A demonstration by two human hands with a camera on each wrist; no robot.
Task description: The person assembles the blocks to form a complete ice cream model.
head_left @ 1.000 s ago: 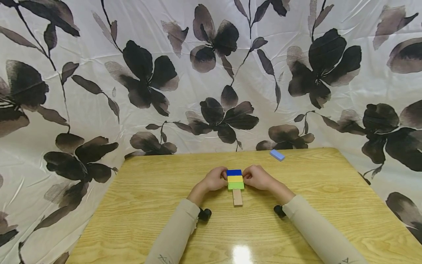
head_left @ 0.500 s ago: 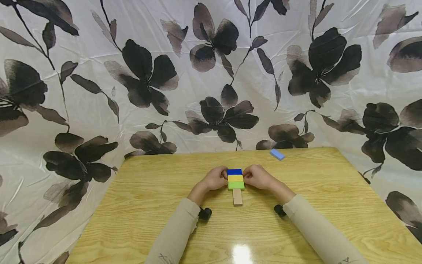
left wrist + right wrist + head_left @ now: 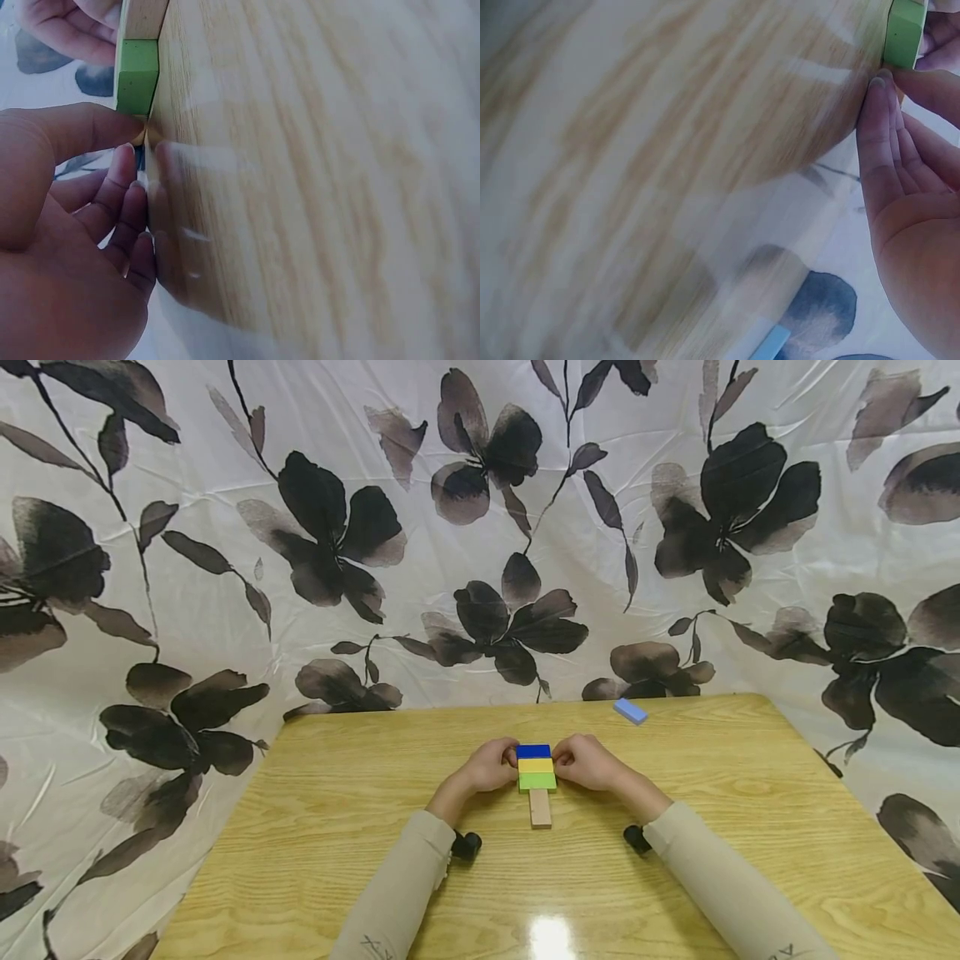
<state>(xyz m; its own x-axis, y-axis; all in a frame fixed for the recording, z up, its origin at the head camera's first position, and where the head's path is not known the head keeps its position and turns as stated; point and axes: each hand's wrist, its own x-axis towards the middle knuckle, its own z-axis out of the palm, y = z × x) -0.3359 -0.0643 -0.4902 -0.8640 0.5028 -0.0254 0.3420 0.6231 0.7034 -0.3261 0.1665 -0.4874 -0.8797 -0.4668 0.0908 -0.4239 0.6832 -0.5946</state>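
Little has shifted: left hand point(image 3: 491, 767) and right hand point(image 3: 588, 763) touch the yellow block point(image 3: 536, 765) with loosely bent fingers.

In the head view, the left sleeve point(image 3: 401, 881) leaves the frame near seven o'clock and the right sleeve point(image 3: 727, 877) between four and five, their dark markings too small to read. In the left wrist view, the left hand point(image 3: 71, 244), cut off toward eight, mostly hides the yellow block point(image 3: 536, 766) at ten; the surface point(image 3: 322, 187) blurs toward three. In the right wrist view, edges clip the green block point(image 3: 905, 34) at two and the light blue block point(image 3: 769, 344) between five and six.
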